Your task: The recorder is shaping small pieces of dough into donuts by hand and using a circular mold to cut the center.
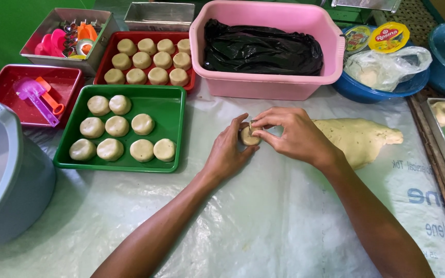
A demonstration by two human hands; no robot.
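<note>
Two bare forearms reach over the plastic sheet (pixel 263 216). The left hand (pixel 227 152) cups a dough disc (pixel 247 136) from the side, fingers curled together; the right hand (pixel 294 135) pinches its top edge between thumb and forefinger. The disc looks soft, light and easily dented, best held by its rim. Round and lying flat, it has no clear long axis. It sits between the green tray (pixel 173 128) and the dough slab (pixel 359 139).
</note>
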